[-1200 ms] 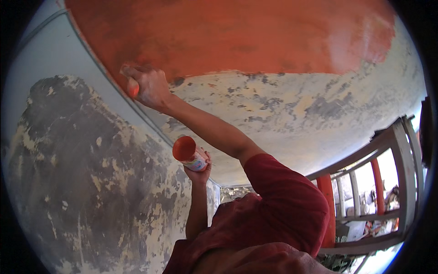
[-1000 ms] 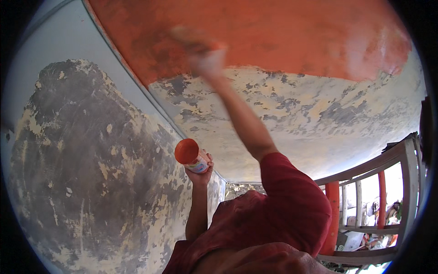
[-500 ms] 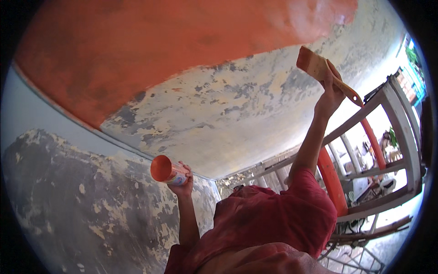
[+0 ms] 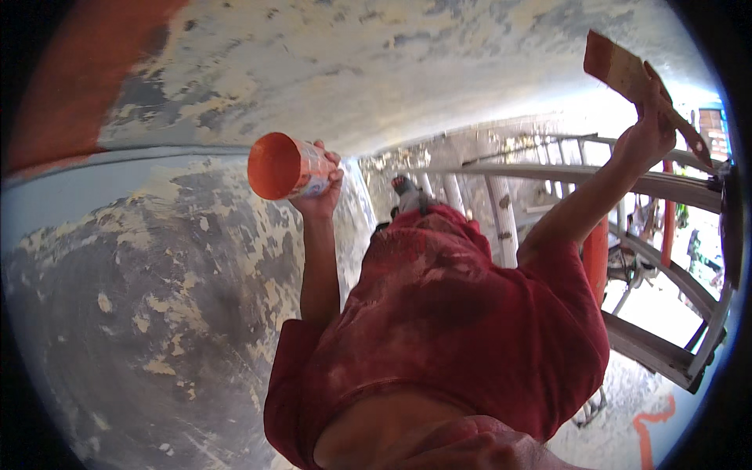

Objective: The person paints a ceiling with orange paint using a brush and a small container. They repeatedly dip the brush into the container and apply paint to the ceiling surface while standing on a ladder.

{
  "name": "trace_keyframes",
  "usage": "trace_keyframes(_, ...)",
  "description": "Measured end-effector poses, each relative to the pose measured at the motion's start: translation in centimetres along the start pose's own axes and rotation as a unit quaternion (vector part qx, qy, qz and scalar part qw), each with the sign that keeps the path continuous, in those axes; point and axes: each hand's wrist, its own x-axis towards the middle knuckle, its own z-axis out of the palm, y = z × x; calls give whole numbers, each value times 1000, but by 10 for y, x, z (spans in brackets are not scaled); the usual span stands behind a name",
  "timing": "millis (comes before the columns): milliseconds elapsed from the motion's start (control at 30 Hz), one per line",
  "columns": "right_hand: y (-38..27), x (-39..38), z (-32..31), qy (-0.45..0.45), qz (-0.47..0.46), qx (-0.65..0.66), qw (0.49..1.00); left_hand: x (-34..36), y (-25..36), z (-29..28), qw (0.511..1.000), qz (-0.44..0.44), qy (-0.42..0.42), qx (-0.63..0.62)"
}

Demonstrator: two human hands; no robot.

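Note:
My left hand [image 4: 319,197] is wrapped round a round cup-shaped container [image 4: 307,166]. Its inside is coated in orange paint, and its mouth tilts out to the left, near the patchy wall [image 4: 196,313]. How much paint lies in it, I cannot tell. My right hand [image 4: 648,135], raised at the upper right, grips the handle of a wide flat paintbrush [image 4: 623,72]. The bristle end is stained reddish orange and points up and left, apart from the container. Behind the brush stretches a pale, peeling surface [image 4: 376,74]. Orange paint [image 4: 74,70] covers its far left part.
A wooden frame with long rails [image 4: 580,174] runs below and behind my right forearm. An orange post [image 4: 595,262] stands beside my right sleeve. Along the left, a pale blue band [image 4: 110,192] borders the grey, flaking wall. My foot [image 4: 403,188] shows beyond my red shirt.
The view has tilted down toward my body, so less of the orange area shows. Both hands sit higher in the picture, the brush farther right. Each hand keeps its hold.

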Motion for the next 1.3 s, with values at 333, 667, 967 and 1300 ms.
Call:
trace_keyframes(333, 14, -39, 15, -33, 49, -56, 997, 3, 3, -27, 997, -36, 55, -26)
trace_keyframes(667, 10, -40, -2, -137, 42, -58, 988, 25, -6, -35, 996, -74, 25, -30)
trace_keyframes(967, -23, -31, -14, -172, -3, 38, 984, 36, -34, -20, 996, -87, 31, -18)
trace_keyframes(1300, -43, -21, -22, -179, 50, 90, 978, 4, -51, 2, 1000, -20, -4, 16)
